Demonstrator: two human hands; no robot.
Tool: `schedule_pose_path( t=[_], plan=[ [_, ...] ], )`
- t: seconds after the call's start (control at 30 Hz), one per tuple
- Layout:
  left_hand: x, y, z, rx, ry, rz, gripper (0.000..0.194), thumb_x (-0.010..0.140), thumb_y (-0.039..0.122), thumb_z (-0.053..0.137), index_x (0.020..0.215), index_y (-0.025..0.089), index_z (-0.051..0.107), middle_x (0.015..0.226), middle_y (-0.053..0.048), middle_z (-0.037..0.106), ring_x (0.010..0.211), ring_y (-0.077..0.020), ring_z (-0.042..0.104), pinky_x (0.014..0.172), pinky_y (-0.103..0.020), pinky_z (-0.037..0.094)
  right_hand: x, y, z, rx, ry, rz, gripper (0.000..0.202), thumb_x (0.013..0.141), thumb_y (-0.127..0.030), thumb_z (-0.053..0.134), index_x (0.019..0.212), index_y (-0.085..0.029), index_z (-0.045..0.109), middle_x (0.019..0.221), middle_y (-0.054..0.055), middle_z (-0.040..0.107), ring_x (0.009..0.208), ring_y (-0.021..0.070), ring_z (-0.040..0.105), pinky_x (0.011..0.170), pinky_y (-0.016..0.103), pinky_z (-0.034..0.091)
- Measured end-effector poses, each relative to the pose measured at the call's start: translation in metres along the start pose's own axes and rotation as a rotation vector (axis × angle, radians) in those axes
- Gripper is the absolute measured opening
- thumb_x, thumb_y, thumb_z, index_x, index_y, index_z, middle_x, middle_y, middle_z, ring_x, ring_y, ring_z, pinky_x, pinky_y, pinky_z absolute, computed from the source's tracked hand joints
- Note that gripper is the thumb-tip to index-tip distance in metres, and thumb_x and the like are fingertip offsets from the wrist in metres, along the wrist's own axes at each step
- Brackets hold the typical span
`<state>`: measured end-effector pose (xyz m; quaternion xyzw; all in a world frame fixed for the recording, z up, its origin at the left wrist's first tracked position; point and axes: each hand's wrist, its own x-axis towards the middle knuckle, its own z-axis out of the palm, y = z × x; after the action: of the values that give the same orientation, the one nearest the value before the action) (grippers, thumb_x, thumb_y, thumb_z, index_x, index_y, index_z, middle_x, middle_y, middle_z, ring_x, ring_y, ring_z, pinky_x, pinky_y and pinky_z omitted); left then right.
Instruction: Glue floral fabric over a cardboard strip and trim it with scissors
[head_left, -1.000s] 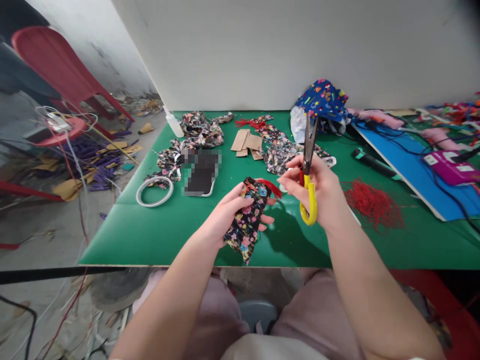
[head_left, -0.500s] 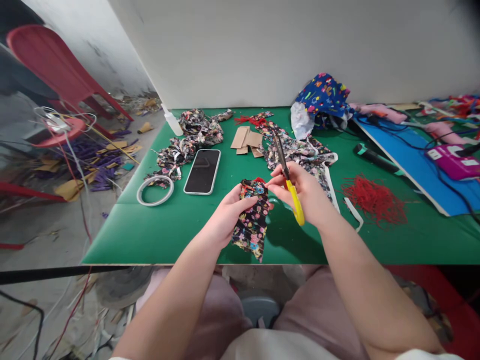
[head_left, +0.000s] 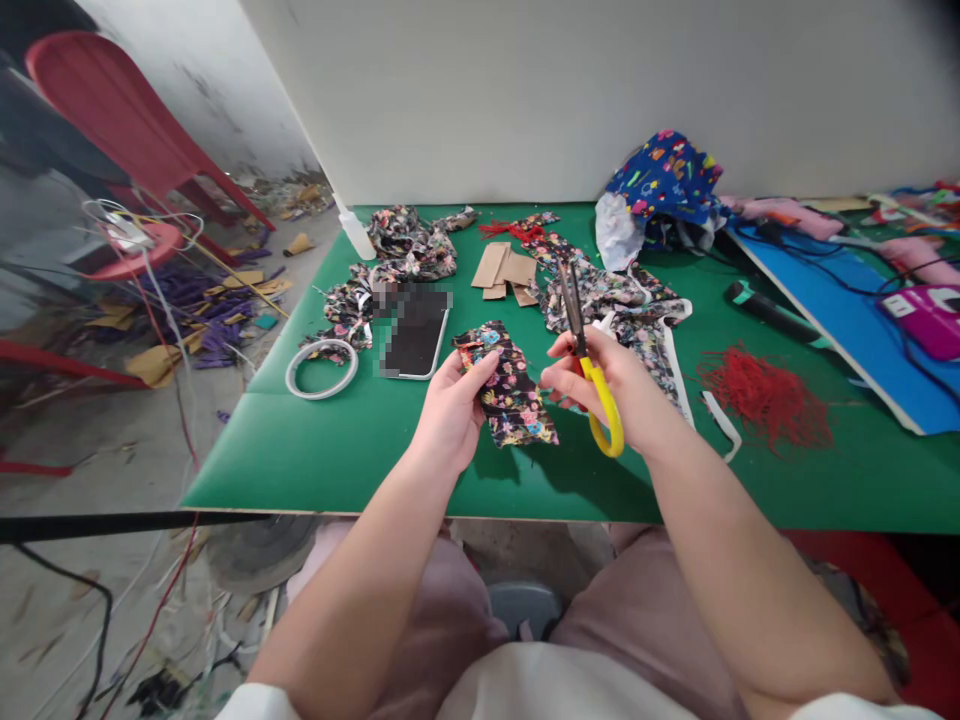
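My left hand [head_left: 455, 405] grips a small piece of black floral fabric [head_left: 516, 392] near its left edge, thumb on top, above the front of the table. To the right, my right hand [head_left: 600, 380] holds yellow-handled scissors [head_left: 604, 405], their dark blades [head_left: 573, 305] pointing up and away. Its fingertips are close to the fabric's right side but apart from it; something red, too small to name, shows by them. Behind the hands lie brown cardboard pieces [head_left: 491, 266] and a heap of floral fabric [head_left: 592, 290]. A phone [head_left: 417, 340] rests left of the cloth.
On the green table [head_left: 360, 460] are a tape roll [head_left: 289, 380], a white bottle [head_left: 356, 235], more floral fabric [head_left: 412, 245], red threads [head_left: 765, 395], a white strip [head_left: 724, 425], a blue board [head_left: 817, 310] with cables, and a blue patterned cloth [head_left: 664, 180]. A red chair [head_left: 112, 110] stands left.
The fabric piece in my left hand has turned, its lower end swinging right and up. My right hand's fingers have drawn away from its top edge, still with the scissors. The view shifted slightly.
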<state>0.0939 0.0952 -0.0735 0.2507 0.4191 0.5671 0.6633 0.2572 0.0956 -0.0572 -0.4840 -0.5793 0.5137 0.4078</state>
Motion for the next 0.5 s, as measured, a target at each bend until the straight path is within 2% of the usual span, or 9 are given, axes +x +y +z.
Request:
schedule_pose_path(
  t=[0.1, 0.17, 0.27, 0.4, 0.5],
  plan=[
    [0.000, -0.001, -0.002, 0.016, 0.021, 0.085, 0.022, 0.071, 0.021, 0.073, 0.090, 0.018, 0.062, 0.082, 0.002, 0.069, 0.069, -0.0089, 0.064, 0.064, -0.018, 0.052, -0.002, 0.002, 0.004, 0.033, -0.120, 0.027, 0.027, 0.072, -0.029, 0.069, 0.087, -0.022, 0.048, 0.063, -0.007, 0.055, 0.054, 0.0090, 0.054, 0.052, 0.023, 0.043],
    [0.000, -0.001, -0.002, 0.024, 0.021, 0.109, 0.022, 0.071, 0.023, 0.073, 0.090, 0.019, 0.062, 0.083, 0.002, 0.069, 0.070, -0.0093, 0.065, 0.064, -0.019, 0.052, -0.002, 0.005, 0.005, 0.018, -0.128, 0.010, 0.025, 0.072, -0.024, 0.068, 0.088, -0.023, 0.049, 0.064, -0.007, 0.054, 0.057, 0.0087, 0.055, 0.054, 0.023, 0.044],
    [-0.004, 0.001, -0.002, 0.061, -0.011, 0.045, 0.020, 0.069, 0.023, 0.073, 0.086, 0.017, 0.063, 0.079, 0.001, 0.069, 0.066, -0.0116, 0.065, 0.058, -0.021, 0.054, -0.001, 0.008, 0.005, -0.005, -0.073, -0.025, 0.023, 0.073, -0.022, 0.068, 0.088, -0.023, 0.050, 0.066, -0.007, 0.053, 0.058, 0.0085, 0.056, 0.057, 0.024, 0.045],
    [-0.009, 0.002, 0.000, 0.174, -0.116, -0.098, 0.024, 0.065, 0.022, 0.076, 0.084, 0.014, 0.065, 0.075, -0.002, 0.068, 0.063, -0.0161, 0.065, 0.050, -0.027, 0.056, -0.001, 0.005, 0.002, -0.024, 0.003, -0.075, 0.024, 0.071, -0.023, 0.069, 0.087, -0.023, 0.051, 0.065, -0.007, 0.052, 0.058, 0.0079, 0.053, 0.057, 0.024, 0.045],
    [-0.010, 0.000, 0.002, 0.152, -0.125, -0.081, 0.025, 0.066, 0.024, 0.076, 0.086, 0.015, 0.065, 0.080, -0.003, 0.069, 0.067, -0.0171, 0.066, 0.053, -0.028, 0.057, -0.001, 0.001, 0.002, 0.012, 0.082, -0.080, 0.025, 0.072, -0.029, 0.070, 0.086, -0.023, 0.050, 0.063, -0.007, 0.052, 0.053, 0.0079, 0.051, 0.051, 0.023, 0.043]
  ],
)
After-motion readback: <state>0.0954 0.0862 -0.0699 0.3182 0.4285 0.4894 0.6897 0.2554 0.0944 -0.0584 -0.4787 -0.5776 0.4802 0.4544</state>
